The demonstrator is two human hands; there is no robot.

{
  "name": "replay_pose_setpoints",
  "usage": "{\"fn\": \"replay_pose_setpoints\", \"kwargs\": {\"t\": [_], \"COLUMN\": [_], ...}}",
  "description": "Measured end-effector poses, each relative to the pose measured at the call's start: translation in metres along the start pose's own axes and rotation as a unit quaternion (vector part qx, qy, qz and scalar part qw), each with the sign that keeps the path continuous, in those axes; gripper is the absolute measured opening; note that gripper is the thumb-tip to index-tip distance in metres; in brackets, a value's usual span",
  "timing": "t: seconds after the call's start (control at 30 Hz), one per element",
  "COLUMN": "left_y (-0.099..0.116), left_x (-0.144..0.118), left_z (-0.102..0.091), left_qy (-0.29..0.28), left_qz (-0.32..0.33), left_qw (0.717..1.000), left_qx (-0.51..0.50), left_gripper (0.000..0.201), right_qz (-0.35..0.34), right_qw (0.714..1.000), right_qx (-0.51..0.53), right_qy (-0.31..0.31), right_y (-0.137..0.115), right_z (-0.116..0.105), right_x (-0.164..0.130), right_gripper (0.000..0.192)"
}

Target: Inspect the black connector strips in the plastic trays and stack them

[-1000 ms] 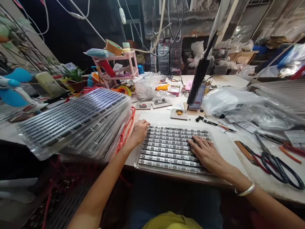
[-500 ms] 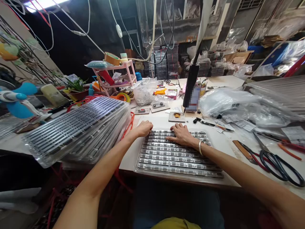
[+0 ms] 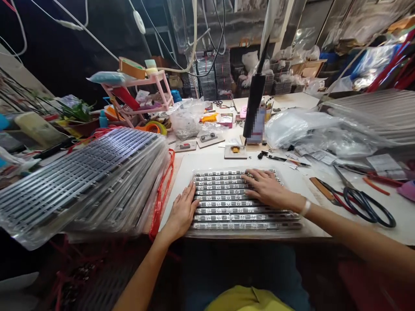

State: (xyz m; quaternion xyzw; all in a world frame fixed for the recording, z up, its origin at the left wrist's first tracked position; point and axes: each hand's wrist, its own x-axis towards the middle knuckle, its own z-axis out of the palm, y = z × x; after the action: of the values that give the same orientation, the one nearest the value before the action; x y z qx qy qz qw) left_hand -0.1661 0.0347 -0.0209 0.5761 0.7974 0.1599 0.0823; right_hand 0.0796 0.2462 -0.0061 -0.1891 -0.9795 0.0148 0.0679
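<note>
Dim room (image 3: pixel 71 52), cluttered table (image 3: pixel 356 233), filled tray (image 3: pixel 241 233).

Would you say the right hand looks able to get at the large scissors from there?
Probably yes: the right hand rests open on the tray, and the scissors lie uncovered to its right, nothing tall between.

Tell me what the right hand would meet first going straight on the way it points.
The right hand would first cross more metal strips in the tray it appears to rest on; past the far edge, probably white tabletop, though depth is unclear.
</note>
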Motion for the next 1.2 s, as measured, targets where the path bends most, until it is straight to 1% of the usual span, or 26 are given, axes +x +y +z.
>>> {"fn": "replay_pose_setpoints", "kwargs": {"t": [0.1, 0.17, 0.27, 0.33, 0.4, 0.47, 0.53, 0.57, 0.63, 0.7, 0.73, 0.8, 0.9, 0.97, 1.03, 1.07, 1.13, 1.2], "left_y": [-0.001, 0.000, -0.002, -0.005, -0.007, -0.010, -0.012, -0.013, -0.015, -0.016, -0.016, -0.015, -0.012, -0.010, -0.010, -0.011, -0.013, -0.015], "left_x": [0.003, 0.013, 0.024, 0.023, 0.017, 0.010, 0.005, 0.004, 0.004, 0.006, 0.006, 0.005, 0.003, 0.002, 0.001, 0.001, 0.001, 0.000], "left_z": [0.002, 0.004, 0.004, 0.004, 0.005, 0.004, 0.003, 0.002, -0.001, -0.004, -0.005, -0.006, -0.006, -0.006, -0.007, -0.007, -0.009, -0.010], "left_qy": [0.010, 0.018, 0.026, 0.036, 0.059, 0.092, 0.114, 0.116, 0.097, 0.079, 0.073, 0.069, 0.067, 0.060, 0.050, 0.048, 0.050, 0.060], "left_qz": [-0.009, -0.009, -0.003, 0.005, 0.006, -0.013, -0.032, -0.037, -0.037, -0.036, -0.036, -0.035, -0.029, -0.023, -0.027, -0.033, -0.041, -0.041], "left_qw": [0.999, 0.999, 0.997, 0.994, 0.987, 0.978, 0.971, 0.969, 0.968, 0.968, 0.968, 0.971, 0.974, 0.976, 0.978, 0.978, 0.974, 0.969], "left_qx": [-0.030, -0.044, -0.070, -0.102, -0.149, -0.188, -0.210, -0.217, -0.230, -0.237, -0.236, -0.227, -0.214, -0.206, -0.200, -0.203, -0.216, -0.235], "left_gripper": [0.055, 0.053, 0.053, 0.053, 0.052, 0.049, 0.047, 0.046, 0.046, 0.047, 0.047, 0.047, 0.045, 0.046, 0.049, 0.051, 0.055, 0.057], "right_qz": [0.058, 0.078, 0.086, 0.104, 0.159, 0.226, 0.263, 0.269, 0.278, 0.299, 0.315, 0.348, 0.390, 0.402, 0.405, 0.404, 0.396, 0.374], "right_qw": [0.997, 0.995, 0.993, 0.991, 0.980, 0.962, 0.948, 0.945, 0.941, 0.930, 0.919, 0.885, 0.813, 0.766, 0.724, 0.704, 0.662, 0.624], "right_qx": [-0.039, -0.047, -0.033, -0.010, 0.015, 0.040, 0.060, 0.067, 0.086, 0.130, 0.166, 0.259, 0.398, 0.462, 0.515, 0.545, 0.610, 0.666], "right_qy": [0.026, 0.045, 0.068, 0.089, 0.119, 0.150, 0.170, 0.175, 0.175, 0.169, 0.168, 0.167, 0.170, 0.195, 0.216, 0.211, 0.182, 0.166], "right_y": [0.013, 0.018, 0.018, 0.017, 0.019, 0.023, 0.028, 0.031, 0.035, 0.034, 0.033, 0.028, 0.022, 0.019, 0.018, 0.018, 0.017, 0.014], "right_z": [0.011, 0.017, 0.021, 0.021, 0.024, 0.030, 0.037, 0.040, 0.043, 0.039, 0.035, 0.022, 0.000, -0.011, -0.018, -0.020, -0.022, -0.023], "right_x": [-0.049, -0.064, -0.065, -0.063, -0.067, -0.075, -0.082, -0.084, -0.085, -0.083, -0.081, -0.080, -0.080, -0.081, -0.080, -0.080, -0.079, -0.079], "right_gripper": [0.058, 0.055, 0.053, 0.052, 0.053, 0.058, 0.061, 0.062, 0.060, 0.060, 0.060, 0.060, 0.061, 0.066, 0.073, 0.077, 0.086, 0.091]}}
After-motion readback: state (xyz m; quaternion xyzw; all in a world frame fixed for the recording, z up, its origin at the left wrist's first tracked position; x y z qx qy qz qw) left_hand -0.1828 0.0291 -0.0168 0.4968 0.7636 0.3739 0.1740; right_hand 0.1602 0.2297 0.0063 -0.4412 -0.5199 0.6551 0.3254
